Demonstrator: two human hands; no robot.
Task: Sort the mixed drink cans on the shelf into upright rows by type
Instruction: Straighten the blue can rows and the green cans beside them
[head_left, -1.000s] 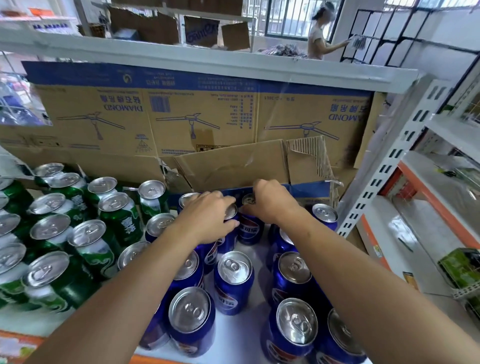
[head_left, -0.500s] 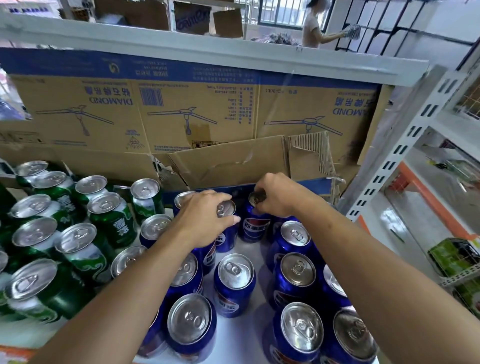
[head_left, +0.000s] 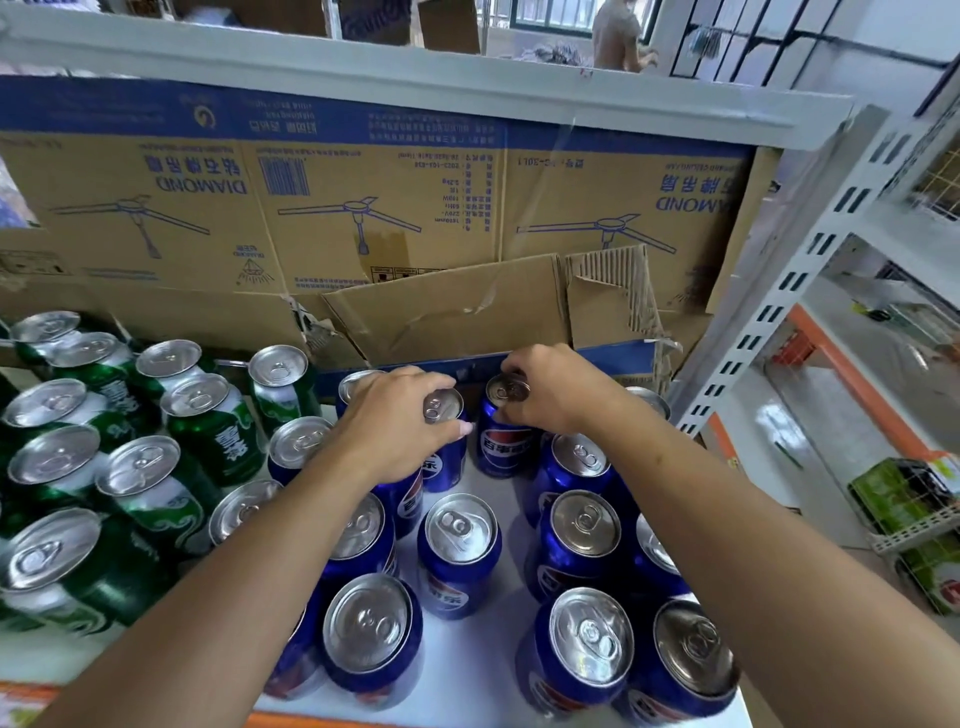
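Several upright blue cola cans (head_left: 460, 551) stand on the right half of the white shelf (head_left: 467, 670). Upright green cans (head_left: 208, 421) fill the left half. My left hand (head_left: 395, 421) grips the rim of a blue can (head_left: 444, 415) in the back row. My right hand (head_left: 550, 389) grips the top of the neighbouring blue can (head_left: 504, 441), which stands upright against the back. The two held cans are a small gap apart.
A brown cardboard box (head_left: 363, 218) printed with ceiling fans lines the back of the shelf, with a torn flap (head_left: 447, 306) behind the cans. A white slotted upright (head_left: 779, 291) bounds the right side. Another shelf (head_left: 857, 395) lies further right. A person (head_left: 618, 36) stands far behind.
Both hands have stayed on the two back-row blue cans, shifting them slightly. The can tops show more under my fingers now. The camera tilted a little.
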